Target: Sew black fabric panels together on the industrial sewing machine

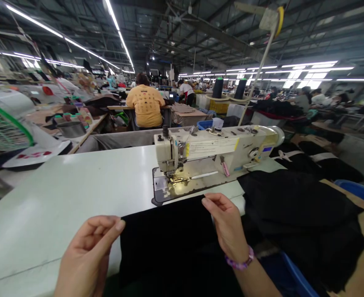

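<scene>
A piece of black fabric is stretched between my two hands in front of the sewing machine. My left hand pinches its upper left corner between thumb and fingers. At the upper right corner, my right hand grips the cloth the same way; a purple beaded bracelet circles that wrist. The fabric's top edge runs fairly straight, rising slightly to the right, and its lower part hangs toward me. Behind it, the machine's needle area is lit above a worn metal bed plate.
The pale table top spreads to the left. A pile of black fabric pieces lies on the right, by a blue bin. A green-rimmed fan stands far left. A person in a yellow shirt sits ahead, facing away.
</scene>
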The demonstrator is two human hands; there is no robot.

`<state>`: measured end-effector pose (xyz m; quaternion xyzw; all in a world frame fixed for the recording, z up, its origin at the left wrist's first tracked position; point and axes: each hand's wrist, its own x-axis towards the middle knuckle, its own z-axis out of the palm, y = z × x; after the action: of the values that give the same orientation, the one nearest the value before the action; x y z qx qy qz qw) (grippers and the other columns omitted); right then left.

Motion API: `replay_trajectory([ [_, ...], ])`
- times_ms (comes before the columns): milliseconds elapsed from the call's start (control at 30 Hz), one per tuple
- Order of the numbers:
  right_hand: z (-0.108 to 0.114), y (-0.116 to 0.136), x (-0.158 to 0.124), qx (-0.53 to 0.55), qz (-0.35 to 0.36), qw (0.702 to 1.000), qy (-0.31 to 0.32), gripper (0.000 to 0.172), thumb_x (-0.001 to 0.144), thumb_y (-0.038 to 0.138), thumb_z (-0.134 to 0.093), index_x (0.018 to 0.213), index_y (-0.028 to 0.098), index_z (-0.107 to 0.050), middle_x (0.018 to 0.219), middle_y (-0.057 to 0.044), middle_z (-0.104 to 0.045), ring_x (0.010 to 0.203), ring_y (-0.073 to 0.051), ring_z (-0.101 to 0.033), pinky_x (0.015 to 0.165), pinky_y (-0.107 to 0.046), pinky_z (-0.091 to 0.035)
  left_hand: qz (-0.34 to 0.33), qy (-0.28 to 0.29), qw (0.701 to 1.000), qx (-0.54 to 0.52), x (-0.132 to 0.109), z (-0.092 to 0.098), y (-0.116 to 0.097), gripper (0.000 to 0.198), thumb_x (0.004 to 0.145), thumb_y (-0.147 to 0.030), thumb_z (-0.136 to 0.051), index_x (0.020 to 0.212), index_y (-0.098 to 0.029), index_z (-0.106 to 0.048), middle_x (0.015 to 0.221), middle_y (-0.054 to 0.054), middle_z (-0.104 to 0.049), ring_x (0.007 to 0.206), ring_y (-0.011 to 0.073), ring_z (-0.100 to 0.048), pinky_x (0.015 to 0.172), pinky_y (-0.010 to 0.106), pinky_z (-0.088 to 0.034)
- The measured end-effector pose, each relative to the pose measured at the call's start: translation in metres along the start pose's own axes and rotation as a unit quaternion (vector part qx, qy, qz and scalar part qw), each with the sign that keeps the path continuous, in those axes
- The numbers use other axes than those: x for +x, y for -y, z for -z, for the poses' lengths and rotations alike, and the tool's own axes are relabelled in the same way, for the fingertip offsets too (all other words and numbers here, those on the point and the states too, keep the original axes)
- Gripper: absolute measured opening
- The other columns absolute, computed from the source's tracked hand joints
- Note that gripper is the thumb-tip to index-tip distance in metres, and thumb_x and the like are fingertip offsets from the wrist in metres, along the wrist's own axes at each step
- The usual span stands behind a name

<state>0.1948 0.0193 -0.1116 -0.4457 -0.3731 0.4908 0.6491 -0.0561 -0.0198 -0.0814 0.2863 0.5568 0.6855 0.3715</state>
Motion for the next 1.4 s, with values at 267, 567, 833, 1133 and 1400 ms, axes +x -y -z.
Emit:
replay_trajectory([
  [267,0.006,0.031,-0.001,-0.132,-0.025,0.958,0.255,0.028,0.074,0.02,-0.069,0.099,0.021,-0.058,0.082,0.003,-0.06,0.075,-0.014,-0.055,0.074,-0.027,-0.046,-0.127,0.021,0.981,0.146,0.013,0.008,-0.037,0.034,0.059,-0.039,-0.086,0.071,-0.022,-0.059,0.082,-0.001,-0.071,0.08,0.0197,-0.064,0.071,0.028,-0.053],
  [567,-0.011,-0.019,-0.057,-0.111,-0.095,0.951,0.272,0.019,0.078,0.029,-0.068,0.076,0.021,-0.051,0.074,0.003,-0.053,0.067,-0.012,-0.049,0.063,-0.023,-0.042,-0.273,0.38,0.745,0.475,0.096,-0.073,-0.06,0.01,0.073,-0.011,-0.057,0.07,-0.021,-0.059,0.066,-0.002,-0.061,0.063,0.0159,-0.054,0.062,0.028,-0.04],
  [833,0.007,-0.073,-0.057,-0.319,0.236,0.882,0.256,0.022,0.088,0.005,-0.05,0.097,0.022,-0.06,0.092,-0.004,-0.068,0.085,-0.017,-0.066,0.076,-0.024,-0.053,-0.228,0.35,0.801,0.429,0.117,-0.086,0.07,0.009,0.072,-0.013,-0.058,0.071,-0.02,-0.055,0.069,-0.001,-0.059,0.066,0.0155,-0.057,0.064,0.027,-0.046],
  [1133,0.002,-0.066,-0.038,-0.397,0.392,0.791,0.251,0.022,0.087,0.0,-0.047,0.094,0.019,-0.057,0.083,-0.005,-0.063,0.074,-0.019,-0.06,0.067,-0.032,-0.052,-0.187,0.313,0.84,0.403,0.139,-0.098,0.078,0.012,0.068,-0.012,-0.058,0.073,-0.021,-0.051,0.064,-0.004,-0.057,0.06,0.0128,-0.055,0.06,0.025,-0.045],
  [1400,-0.006,-0.064,-0.022,-0.393,0.414,0.782,0.25,0.025,0.085,-0.001,-0.047,0.095,0.019,-0.059,0.091,-0.007,-0.065,0.088,-0.022,-0.063,0.079,-0.039,-0.055,-0.187,0.289,0.822,0.455,0.161,-0.119,0.08,0.014,0.07,-0.011,-0.061,0.076,-0.02,-0.052,0.062,-0.004,-0.057,0.056,0.0137,-0.055,0.055,0.025,-0.042],
])
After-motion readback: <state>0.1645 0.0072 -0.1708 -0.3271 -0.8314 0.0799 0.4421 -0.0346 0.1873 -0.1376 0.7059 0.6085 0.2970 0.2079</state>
